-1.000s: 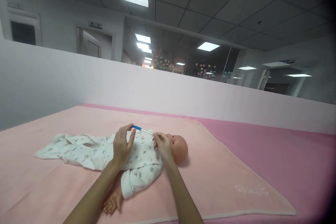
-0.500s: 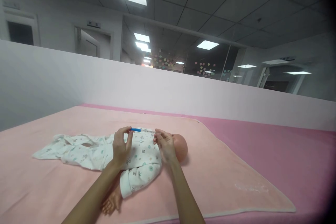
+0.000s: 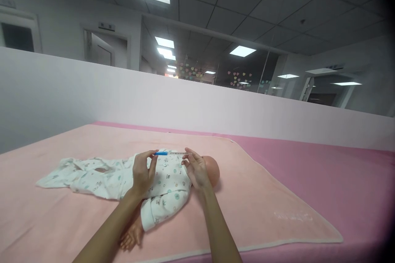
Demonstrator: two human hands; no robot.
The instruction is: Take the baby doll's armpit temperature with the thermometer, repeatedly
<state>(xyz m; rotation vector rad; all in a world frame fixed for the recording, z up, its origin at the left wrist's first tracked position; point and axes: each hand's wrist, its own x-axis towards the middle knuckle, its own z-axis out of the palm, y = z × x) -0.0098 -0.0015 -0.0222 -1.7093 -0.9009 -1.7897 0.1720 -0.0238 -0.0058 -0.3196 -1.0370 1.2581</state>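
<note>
A slim glass thermometer [image 3: 176, 153] with a blue end lies level in the air above the doll's chest. My left hand [image 3: 144, 172] pinches the blue end between thumb and fingertips. Around the clear tip, my right hand [image 3: 197, 170] has its fingers apart; whether any finger touches the glass I cannot tell. Beneath both hands a baby doll [image 3: 169, 178] lies on its back in a white printed suit. Its bald head [image 3: 212, 171] is partly covered by my right hand, and one bare doll hand [image 3: 132, 236] shows beside my left forearm.
A peach blanket [image 3: 262, 209] with a pale edge lies under the doll, over a pink mat [image 3: 348, 181]. Behind rises a low white wall [image 3: 197, 107]. Glass panels with heart stickers and doorways stand beyond it.
My right fingers have spread from their pinch on the clear end, and more of the thermometer's tip shows. My left hand keeps its hold. The view has shifted slightly.
</note>
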